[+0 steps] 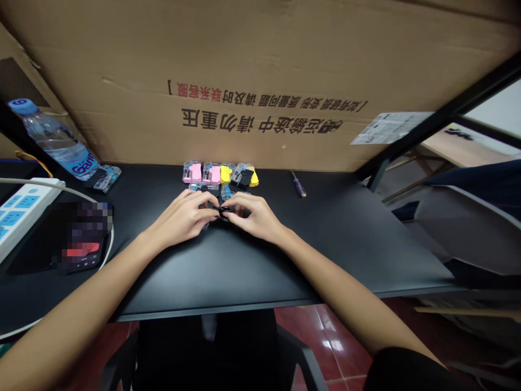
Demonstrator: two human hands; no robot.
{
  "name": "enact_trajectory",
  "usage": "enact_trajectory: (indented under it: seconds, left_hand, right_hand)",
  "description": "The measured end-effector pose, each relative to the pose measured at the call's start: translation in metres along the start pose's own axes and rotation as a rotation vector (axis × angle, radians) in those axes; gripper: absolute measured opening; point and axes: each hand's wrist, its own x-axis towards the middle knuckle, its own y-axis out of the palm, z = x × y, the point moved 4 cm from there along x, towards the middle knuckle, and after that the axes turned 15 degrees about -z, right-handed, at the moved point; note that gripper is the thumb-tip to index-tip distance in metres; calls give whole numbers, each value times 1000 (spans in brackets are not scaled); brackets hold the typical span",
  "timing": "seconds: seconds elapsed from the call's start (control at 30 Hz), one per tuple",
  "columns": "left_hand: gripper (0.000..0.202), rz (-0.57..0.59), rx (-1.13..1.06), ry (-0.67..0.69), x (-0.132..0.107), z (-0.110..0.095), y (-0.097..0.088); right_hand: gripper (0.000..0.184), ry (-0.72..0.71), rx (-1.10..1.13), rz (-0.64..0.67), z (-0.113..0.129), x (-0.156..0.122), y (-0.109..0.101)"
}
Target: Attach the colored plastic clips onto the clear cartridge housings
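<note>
My left hand (186, 216) and my right hand (256, 215) meet at the middle of the black table. Between their fingertips is a small black part (223, 211), pinched from both sides; its exact kind is too small to make out. Just beyond the fingers lies a cluster of small clear-cased pieces. Among them are a pink piece (196, 172), a second pink piece (212, 174), a yellow piece (226, 174) and a black piece (243, 178). Some of the nearer pieces are partly hidden by my hands.
A screwdriver (299, 184) with a purple handle lies to the right. On the left are a water bottle (61, 141), another clear-and-black piece (106, 178), a white power strip (24, 209), a phone (65, 237) and a cable. A large cardboard box (260, 49) stands behind the table.
</note>
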Motion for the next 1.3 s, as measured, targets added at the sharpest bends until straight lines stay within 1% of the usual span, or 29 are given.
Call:
enact_trajectory:
  seconds: [0.13, 0.3, 0.4, 0.57, 0.77, 0.97, 1.13, 1.3]
  left_hand:
    - [24, 0, 5, 4, 0, 0, 0]
    - [23, -15, 7, 13, 1, 0, -1]
    - [21, -22, 15, 22, 1, 0, -1]
    - [19, -32, 21, 30, 1, 0, -2]
    - [18, -30, 27, 28, 2, -1, -3]
    - [18, -35, 22, 23, 2, 0, -3]
    - [19, -38, 25, 27, 2, -1, -3]
    - [19, -35, 30, 41, 3, -1, -4]
  right_hand:
    - [11, 21, 22, 3, 0, 1, -1]
    - [13, -45, 26, -2, -1, 0, -1]
    - [18, -79, 23, 8, -4, -1, -2]
    - [25, -127, -22, 87, -3, -1, -4]
    - [29, -122, -106, 175, -1, 0, -5]
    - [29, -104, -61, 234, 3, 2, -7]
    - [32, -92, -36, 205, 5, 4, -8]
    - [29, -70, -18, 153, 0, 5, -8]
